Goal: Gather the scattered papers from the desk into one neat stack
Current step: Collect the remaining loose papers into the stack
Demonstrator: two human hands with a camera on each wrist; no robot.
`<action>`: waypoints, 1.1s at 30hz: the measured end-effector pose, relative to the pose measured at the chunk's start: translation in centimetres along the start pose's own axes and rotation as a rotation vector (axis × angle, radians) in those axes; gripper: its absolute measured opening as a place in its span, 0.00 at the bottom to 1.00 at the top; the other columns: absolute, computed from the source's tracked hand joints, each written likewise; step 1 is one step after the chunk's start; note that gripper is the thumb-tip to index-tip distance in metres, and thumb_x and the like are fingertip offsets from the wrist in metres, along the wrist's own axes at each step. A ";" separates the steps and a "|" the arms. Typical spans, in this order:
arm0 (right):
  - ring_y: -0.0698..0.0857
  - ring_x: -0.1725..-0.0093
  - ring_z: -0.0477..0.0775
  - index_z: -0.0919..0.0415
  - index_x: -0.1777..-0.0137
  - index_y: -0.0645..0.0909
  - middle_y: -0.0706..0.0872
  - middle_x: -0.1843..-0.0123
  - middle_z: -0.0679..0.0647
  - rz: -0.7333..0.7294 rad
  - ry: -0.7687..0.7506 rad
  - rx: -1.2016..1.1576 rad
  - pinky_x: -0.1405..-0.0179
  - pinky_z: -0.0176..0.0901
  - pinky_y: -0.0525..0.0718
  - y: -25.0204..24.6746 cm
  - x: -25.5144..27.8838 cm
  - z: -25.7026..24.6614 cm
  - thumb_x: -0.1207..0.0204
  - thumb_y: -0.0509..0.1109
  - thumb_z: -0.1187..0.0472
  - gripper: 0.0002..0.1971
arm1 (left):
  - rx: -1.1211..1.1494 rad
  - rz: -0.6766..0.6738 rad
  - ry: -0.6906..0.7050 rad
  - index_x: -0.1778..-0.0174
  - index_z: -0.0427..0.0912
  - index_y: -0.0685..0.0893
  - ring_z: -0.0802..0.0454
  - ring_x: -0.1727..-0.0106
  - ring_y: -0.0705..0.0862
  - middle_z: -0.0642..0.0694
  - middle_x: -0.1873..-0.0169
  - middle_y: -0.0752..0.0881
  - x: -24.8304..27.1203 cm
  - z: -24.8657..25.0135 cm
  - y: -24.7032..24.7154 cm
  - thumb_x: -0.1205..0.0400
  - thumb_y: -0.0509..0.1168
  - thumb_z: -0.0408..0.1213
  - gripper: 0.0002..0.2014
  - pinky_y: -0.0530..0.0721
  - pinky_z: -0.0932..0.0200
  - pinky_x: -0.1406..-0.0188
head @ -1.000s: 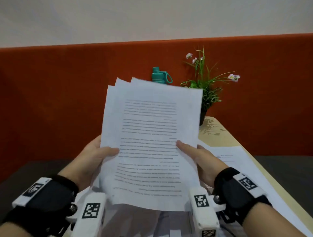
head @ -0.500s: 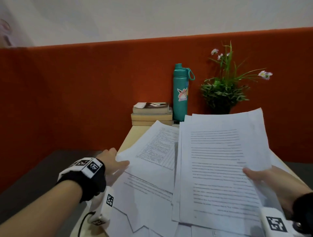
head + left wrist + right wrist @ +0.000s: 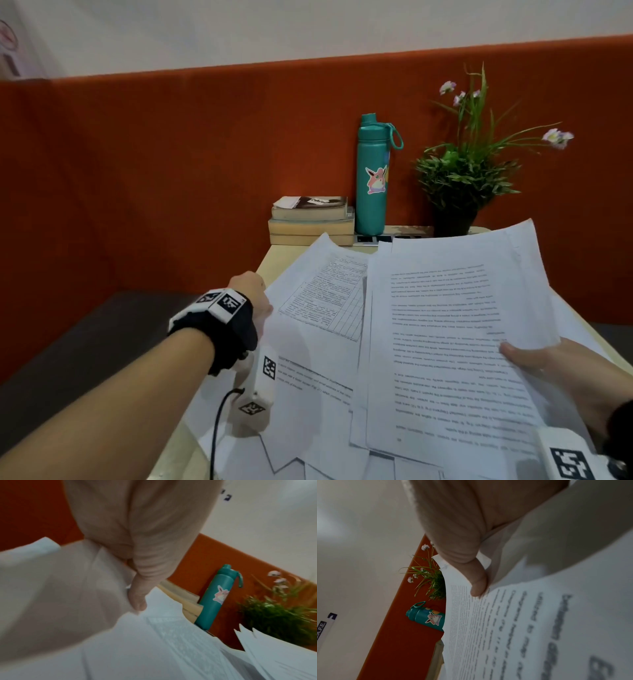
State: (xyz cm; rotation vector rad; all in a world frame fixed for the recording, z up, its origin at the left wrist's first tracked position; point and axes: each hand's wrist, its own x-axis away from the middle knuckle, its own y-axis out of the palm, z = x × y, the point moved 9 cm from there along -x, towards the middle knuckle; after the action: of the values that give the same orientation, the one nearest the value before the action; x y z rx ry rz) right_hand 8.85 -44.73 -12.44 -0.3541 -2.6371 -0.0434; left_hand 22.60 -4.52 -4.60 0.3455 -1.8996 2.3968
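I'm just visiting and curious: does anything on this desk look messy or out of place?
Yes. Loose papers lie fanned at different angles across the desk, not squared up. The right hand holds a sheaf with uneven edges. Books, bottle and plant look tidy.

Office desk set against a fabric partition

Pale wooden desk (image 3: 274,263) pushed up to an orange-red upholstered divider (image 3: 171,171) with plain white wall above; printed text sheets (image 3: 445,342) spread over the top, one with a ruled table; stacked books (image 3: 311,219) at the back edge, beside a teal water bottle (image 3: 373,178) bearing a cartoon sticker and a small potted plant (image 3: 462,178) with pale flowers
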 end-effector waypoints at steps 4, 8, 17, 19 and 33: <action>0.90 0.44 0.75 0.66 0.34 0.83 0.92 0.43 0.68 -0.011 -0.017 0.019 0.32 0.74 0.77 -0.2 -0.6 0.2 0.53 0.87 0.59 0.42 | 0.009 -0.036 0.053 0.50 0.39 0.86 0.45 0.50 0.84 0.42 0.52 0.86 0.6 -0.3 -0.9 0.23 0.71 0.36 0.09 0.78 0.59 0.60; 0.90 0.43 0.75 0.62 0.34 0.83 0.92 0.42 0.65 -0.026 -0.022 0.030 0.33 0.74 0.78 -0.8 -1.8 1.1 0.74 0.93 0.48 0.58 | 0.043 -0.036 0.083 0.67 0.45 0.76 0.48 0.62 0.77 0.49 0.65 0.79 1.5 -0.6 -0.8 0.25 0.67 0.32 0.07 0.76 0.56 0.59; 0.90 0.42 0.72 0.63 0.35 0.83 0.93 0.43 0.65 -0.010 -0.031 0.051 0.32 0.73 0.78 -0.3 -1.1 0.7 0.78 0.92 0.47 0.61 | -0.069 -0.256 0.019 0.57 0.38 0.80 0.44 0.56 0.84 0.41 0.58 0.85 4.1 0.5 3.4 0.26 0.72 0.41 0.11 0.76 0.61 0.63; 0.90 0.44 0.72 0.63 0.36 0.84 0.93 0.44 0.64 0.001 -0.044 0.095 0.32 0.72 0.78 0.0 -0.4 0.2 0.72 0.91 0.48 0.54 | 0.056 -0.263 -0.013 0.41 0.35 0.82 0.45 0.48 0.85 0.41 0.49 0.86 4.1 0.6 3.5 0.25 0.74 0.39 0.19 0.75 0.61 0.59; 0.91 0.49 0.73 0.64 0.39 0.84 0.94 0.49 0.65 0.104 -0.031 0.192 0.36 0.71 0.81 -0.2 0.3 -0.1 0.27 0.77 0.60 0.18 | 0.002 -0.321 -0.118 0.29 0.34 0.78 0.49 0.48 0.78 0.40 0.41 0.84 4.8 0.4 2.6 0.21 0.70 0.45 0.27 0.74 0.60 0.51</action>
State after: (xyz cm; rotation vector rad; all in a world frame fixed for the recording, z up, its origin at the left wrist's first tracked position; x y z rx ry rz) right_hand 8.56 -44.84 -12.17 -0.4272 -2.6214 0.2491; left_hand 17.50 -5.94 -5.92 0.7450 -1.7274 2.2094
